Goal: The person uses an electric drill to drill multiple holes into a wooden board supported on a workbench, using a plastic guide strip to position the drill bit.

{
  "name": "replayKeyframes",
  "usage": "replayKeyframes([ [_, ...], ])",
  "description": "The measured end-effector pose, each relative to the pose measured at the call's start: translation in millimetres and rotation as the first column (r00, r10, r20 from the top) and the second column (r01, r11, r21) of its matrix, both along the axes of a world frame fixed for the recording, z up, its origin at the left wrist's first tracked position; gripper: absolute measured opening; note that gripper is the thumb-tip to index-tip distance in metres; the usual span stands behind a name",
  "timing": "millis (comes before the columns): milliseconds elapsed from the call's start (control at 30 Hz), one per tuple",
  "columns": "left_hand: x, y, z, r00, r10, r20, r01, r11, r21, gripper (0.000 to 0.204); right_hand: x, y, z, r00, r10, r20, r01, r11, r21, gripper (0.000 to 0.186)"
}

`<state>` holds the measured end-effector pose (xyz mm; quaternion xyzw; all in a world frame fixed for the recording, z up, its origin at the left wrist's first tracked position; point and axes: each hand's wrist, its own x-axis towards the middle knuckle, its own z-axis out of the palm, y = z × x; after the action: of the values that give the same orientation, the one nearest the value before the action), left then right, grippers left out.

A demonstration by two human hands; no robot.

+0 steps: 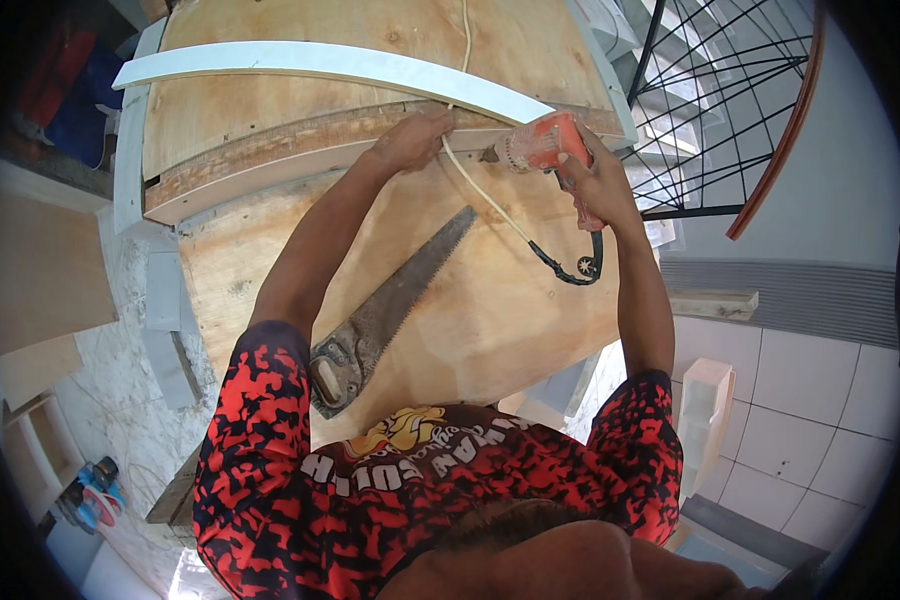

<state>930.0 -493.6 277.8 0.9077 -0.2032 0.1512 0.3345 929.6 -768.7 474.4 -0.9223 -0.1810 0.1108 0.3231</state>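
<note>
My right hand [600,178] grips a red power drill [537,145] by its handle, its chuck pointing left over the wooden work surface [490,300]. A pale power cord [485,205] with a dark end section runs from the drill's handle to my left hand [417,140]. The fingers of my left hand are closed at the cord, beside the raised board edge; their tips are partly hidden. Beyond both hands, a long white strip of wood [320,58] lies across the boards. A handsaw [390,310] rests flat between my forearms, handle toward me.
A raised wooden edge [270,172] crosses the bench below the white strip. Black metal bars with a reddish-brown rail [778,135] stand at the right. A white box-like shelf [705,420] is on the tiled floor at lower right. Wood panels [45,260] stand at left.
</note>
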Motion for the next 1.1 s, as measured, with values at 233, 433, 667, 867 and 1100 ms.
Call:
replayKeyframes([
  [233,4.5,-1.2,-15.7,0.987,0.057,0.148,-0.059,0.998,0.009,0.030,4.0,16.2,-4.2,1.000,0.021,0.019,-0.020,0.999,-0.030,0.062],
  [433,3.8,-0.1,-6.5,0.999,0.033,-0.014,-0.032,0.998,0.054,0.046,10.1,13.9,-14.6,0.998,0.017,0.064,-0.015,0.999,-0.028,0.061],
  [667,4.5,0.9,-16.9,0.990,0.056,0.128,-0.053,0.998,-0.021,0.034,4.9,20.1,-9.9,0.999,0.026,0.035,-0.026,1.000,0.000,0.061],
  [867,-3.6,-0.7,16.6,0.981,0.064,-0.185,-0.051,0.996,0.073,0.040,4.6,16.9,-14.8,0.998,0.025,0.058,-0.026,0.999,0.022,0.062],
  [1100,-1.2,-0.2,0.2,0.998,0.059,-0.001,-0.059,0.998,-0.011,0.030,14.4,8.8,-27.3,0.992,0.022,0.122,-0.021,1.000,-0.009,0.061],
])
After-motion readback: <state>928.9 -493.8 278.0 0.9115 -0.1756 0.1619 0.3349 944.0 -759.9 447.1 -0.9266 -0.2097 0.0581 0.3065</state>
